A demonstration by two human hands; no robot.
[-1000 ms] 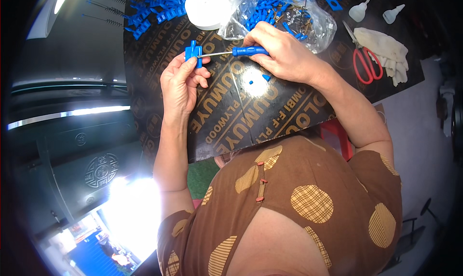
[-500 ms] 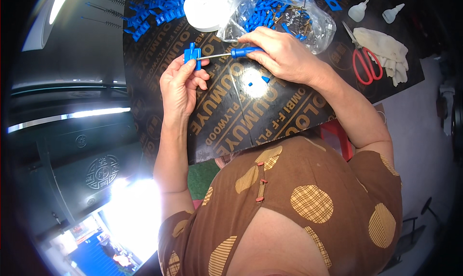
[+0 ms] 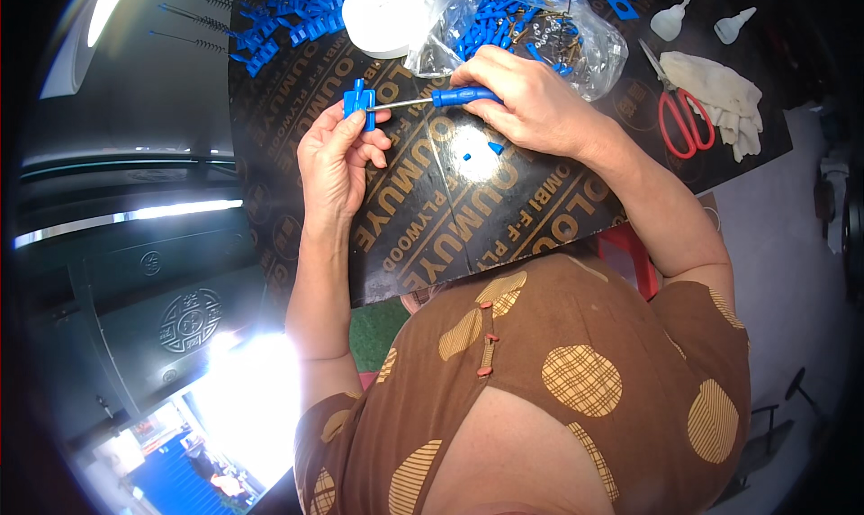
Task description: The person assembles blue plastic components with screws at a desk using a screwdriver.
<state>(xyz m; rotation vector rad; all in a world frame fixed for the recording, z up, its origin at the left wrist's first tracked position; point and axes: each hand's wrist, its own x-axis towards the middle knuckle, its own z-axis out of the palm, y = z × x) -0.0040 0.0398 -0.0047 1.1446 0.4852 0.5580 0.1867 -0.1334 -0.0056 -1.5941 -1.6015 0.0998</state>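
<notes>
Pinched between the thumb and fingers of my left hand (image 3: 340,151) is a small blue plastic part (image 3: 360,101), flat with a short peg sticking up. My right hand (image 3: 531,106) grips a screwdriver (image 3: 454,97) by its blue handle. Its thin metal shaft runs level to the left, and the tip meets the blue part beside my left thumb; the exact contact is too small to make out. Two small blue bits, one of them a cone-shaped piece (image 3: 496,148), lie on the dark printed board (image 3: 423,218) below the screwdriver.
Beyond my right hand lies a clear plastic bag (image 3: 594,56) of blue pieces and small metal parts. A white round container (image 3: 382,25) stands beside it, with many blue parts (image 3: 297,11) at the far left. Red-handled scissors (image 3: 684,124), a white cloth (image 3: 720,92) and white squeeze bottles (image 3: 668,20) are at right.
My right hand's fingers have shifted slightly on the screwdriver, showing more of its handle. My left hand and the blue part stay in place.
</notes>
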